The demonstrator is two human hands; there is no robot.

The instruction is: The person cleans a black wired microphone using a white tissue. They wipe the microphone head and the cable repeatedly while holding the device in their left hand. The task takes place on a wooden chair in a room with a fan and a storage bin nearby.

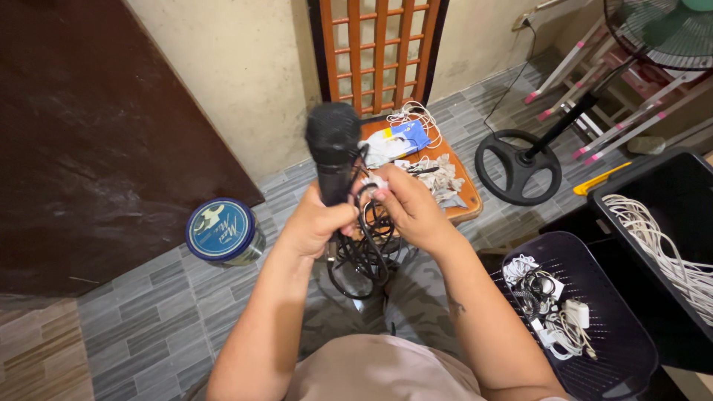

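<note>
A: Door [89,141], dark brown and broad, along the left edge. Beside it, cream wall [245,82] and orange wooden lattice [379,52]. Below, grey tiled floor [148,312].

B: Fan [661,30] next, at upper right, on a black round base [518,167] well apart from the hands. Near it, white and pink folded frame legs [594,74].

A: Black bin [668,186] at the right edge, with white cable [653,238] draped inside. Just beside it, dark purple basket [587,356], holding white chargers and earphones [553,312].

B: Small wooden stool [464,204] beyond the hands, strewn with a blue and white packet [397,141] and crumpled white cloth [442,178].

A: Round tin [223,232] with blue lid, on the floor left of the arms, apart from them.

B: Now the hands. Left hand [316,223] wrapped fully round the handle of a black microphone [333,145], held upright, mesh head topmost, at centre frame over the lap.

A: Right hand [412,208] just beside it, fingers curled, pinching strands of the black cord [364,252]. Cord in loose loops, hanging between both hands and down toward the knees.

B: Both grips closed, then: left on the microphone, right on the cord.
</note>
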